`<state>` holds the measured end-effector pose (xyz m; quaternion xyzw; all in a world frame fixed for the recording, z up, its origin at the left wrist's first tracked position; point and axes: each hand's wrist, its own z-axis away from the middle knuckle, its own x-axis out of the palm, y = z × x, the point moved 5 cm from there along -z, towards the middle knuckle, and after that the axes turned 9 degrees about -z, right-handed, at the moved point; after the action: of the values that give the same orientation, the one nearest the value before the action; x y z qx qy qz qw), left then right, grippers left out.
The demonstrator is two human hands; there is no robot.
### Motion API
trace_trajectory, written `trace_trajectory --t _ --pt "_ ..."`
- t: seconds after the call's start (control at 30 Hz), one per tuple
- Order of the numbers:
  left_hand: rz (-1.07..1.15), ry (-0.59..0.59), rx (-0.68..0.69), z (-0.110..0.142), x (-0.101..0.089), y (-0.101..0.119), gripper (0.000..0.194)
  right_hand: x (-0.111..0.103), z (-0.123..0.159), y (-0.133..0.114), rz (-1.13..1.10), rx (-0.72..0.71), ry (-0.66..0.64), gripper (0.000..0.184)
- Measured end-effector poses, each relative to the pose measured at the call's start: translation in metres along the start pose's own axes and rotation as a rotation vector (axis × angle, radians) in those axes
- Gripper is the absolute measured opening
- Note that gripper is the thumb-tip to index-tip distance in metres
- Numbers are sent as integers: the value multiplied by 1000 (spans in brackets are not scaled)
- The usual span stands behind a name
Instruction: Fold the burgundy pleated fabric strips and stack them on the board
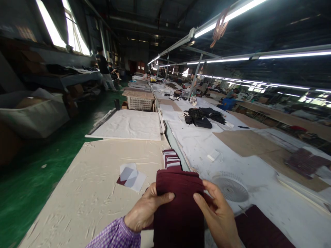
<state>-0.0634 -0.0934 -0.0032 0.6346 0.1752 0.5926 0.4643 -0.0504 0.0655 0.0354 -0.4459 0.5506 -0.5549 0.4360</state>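
Between my hands is a stack of maroon fabric pieces (179, 206), held up over the tables with its layered top edge facing away from me. My left hand (148, 206) grips the left side, thumb flat on the front and fingers behind. On the right side, my right hand (217, 210) pinches the edge, its thumb tip near the front face and fingers partly hidden behind. Just beyond the stack lies a row of maroon and white folded pieces (171, 160). White and maroon scraps (133, 177) rest to the left on the cream-covered table (95, 193).
A small fan (230, 188) lies on the white table (191, 144) at right, near a white device (213, 155). More maroon fabric (262, 229) is at lower right. Dark garments (203, 116) lie farther back. A white crate (139, 102) stands ahead; people (104, 69) are at far left.
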Motion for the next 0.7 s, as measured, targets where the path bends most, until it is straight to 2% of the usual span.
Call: trace_trajectory --t 0.07,0.17,0.27,0.33,0.43,0.57,0.7 --pt "15 1 -10 1 -1 0 31 1 1 2 -116 17 -16 54" --pt "23 -8 -19 1 -1 2 30 3 4 9 -186 82 -124 59" --pt "8 -1 -9 0 1 2 29 4 6 16 -135 136 -201 48" --pt "-5 11 -7 -1 3 -1 27 1 6 19 -65 117 -184 39" --pt "-20 29 -22 -3 9 -9 23 -7 7 23 -9 76 -122 34" --pt "-40 -2 -30 -9 25 -18 23 -30 8 32 -49 97 -33 35" --pt "-103 -87 -76 -19 46 -36 32 -79 15 34 -83 69 44 32"
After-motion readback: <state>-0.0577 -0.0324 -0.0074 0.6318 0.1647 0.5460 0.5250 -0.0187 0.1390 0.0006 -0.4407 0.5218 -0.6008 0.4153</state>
